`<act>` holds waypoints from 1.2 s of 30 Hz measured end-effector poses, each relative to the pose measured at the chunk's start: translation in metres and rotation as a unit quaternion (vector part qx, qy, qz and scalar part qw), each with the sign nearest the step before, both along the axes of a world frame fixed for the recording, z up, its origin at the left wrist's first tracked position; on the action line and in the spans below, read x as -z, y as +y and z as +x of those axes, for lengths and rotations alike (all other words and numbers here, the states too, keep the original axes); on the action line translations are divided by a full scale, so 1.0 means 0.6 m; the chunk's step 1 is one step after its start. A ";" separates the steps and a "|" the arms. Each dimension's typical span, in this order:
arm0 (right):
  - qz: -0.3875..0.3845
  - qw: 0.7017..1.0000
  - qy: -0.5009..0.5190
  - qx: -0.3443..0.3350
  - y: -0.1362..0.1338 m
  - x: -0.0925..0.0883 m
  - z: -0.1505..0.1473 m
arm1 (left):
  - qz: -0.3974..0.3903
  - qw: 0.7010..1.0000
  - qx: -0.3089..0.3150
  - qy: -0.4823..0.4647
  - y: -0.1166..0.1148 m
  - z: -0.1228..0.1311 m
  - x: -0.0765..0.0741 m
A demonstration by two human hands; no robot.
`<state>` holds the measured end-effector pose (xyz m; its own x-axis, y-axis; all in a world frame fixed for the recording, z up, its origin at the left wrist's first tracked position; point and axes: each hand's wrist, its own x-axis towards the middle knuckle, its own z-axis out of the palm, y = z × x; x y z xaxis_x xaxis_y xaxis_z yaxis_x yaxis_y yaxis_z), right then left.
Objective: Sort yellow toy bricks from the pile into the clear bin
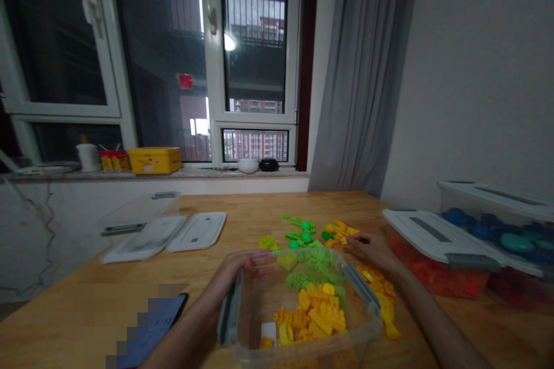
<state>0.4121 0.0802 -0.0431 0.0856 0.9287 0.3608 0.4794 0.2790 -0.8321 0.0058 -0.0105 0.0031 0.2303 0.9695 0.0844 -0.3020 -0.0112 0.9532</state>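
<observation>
A clear plastic box (303, 339) with grey side clips stands at the table's near side, yellow toy blocks (318, 314) heaped inside. Its far left corner is gripped by my left hand (242, 268), fingers curled around the wall. Beyond the box, my right hand (376, 251) reaches to a small pile of yellow-orange pieces (341, 233). The fingers there are bent together at the pile's edge; what lies between them is too small to make out. Green pieces and balls (305, 236) are scattered left of that pile. More yellow pieces (387, 302) lie under my right forearm.
To the right stand lidded boxes of red pieces (450, 277) and blue pieces (476, 229). White lids (199, 232) and another clear box (138, 213) are at the left. A phone (162, 320) lies near my left forearm. A window sill (208, 173) runs behind the table.
</observation>
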 end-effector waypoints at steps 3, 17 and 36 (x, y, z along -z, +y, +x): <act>-0.019 0.994 0.091 -0.059 -0.019 -0.020 -0.012 | -0.004 1.000 0.005 -0.010 0.001 0.001 0.000; -0.080 0.911 0.252 -0.316 -0.091 -0.044 -0.079 | -0.008 1.000 0.021 0.009 -0.006 0.006 -0.019; 0.100 0.984 -0.144 0.035 0.042 0.049 -0.016 | -0.017 1.000 -0.004 -0.013 -0.005 0.004 -0.006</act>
<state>0.4027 0.1052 -0.0726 0.0143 0.8319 0.5547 0.7119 0.3811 -0.5899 0.0084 -0.0135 0.0069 0.2207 0.9736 0.0574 -0.3277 0.0186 0.9446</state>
